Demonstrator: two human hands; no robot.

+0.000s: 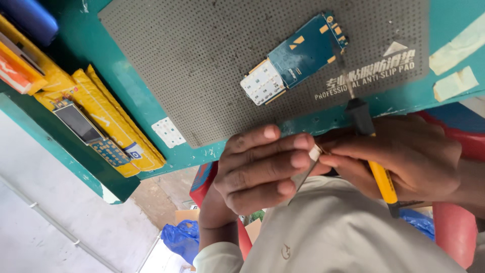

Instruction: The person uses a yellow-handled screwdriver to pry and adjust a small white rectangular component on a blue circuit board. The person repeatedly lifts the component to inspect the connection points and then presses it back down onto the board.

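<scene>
— Start with the biggest item. What is lying on the bench?

— A teal workbench (151, 126) is carrying a grey perforated anti-slip mat (202, 65). Beside the mat, yellow padded envelopes (108, 119) are lying with a keypad phone (88, 132) resting on them. Strips of pale tape (454, 83) are sticking to the bench at the other end.

— And on the mat itself?

— A blue phone circuit board (295, 56), with its white keypad section facing up, is lying flat near the mat's printed corner. A small white keypad sheet (168, 132) is sitting just off the mat's edge, on the bare bench.

— What are the hands doing?

— Both are meeting just off the bench edge, over the person's lap. The right hand (409, 156) is curling around a screwdriver (374, 151) with a yellow shaft and black grip, its thin tip reaching up over the mat toward the board. I cannot tell whether the tip is touching it.

— The left?

— The left hand (262, 169) is closing its fingers (288, 159) on a slim metal tool, seemingly tweezers (302, 177). Fingertips of both hands are pinching a tiny pale part (316, 151) between them; what it is cannot be made out.
</scene>
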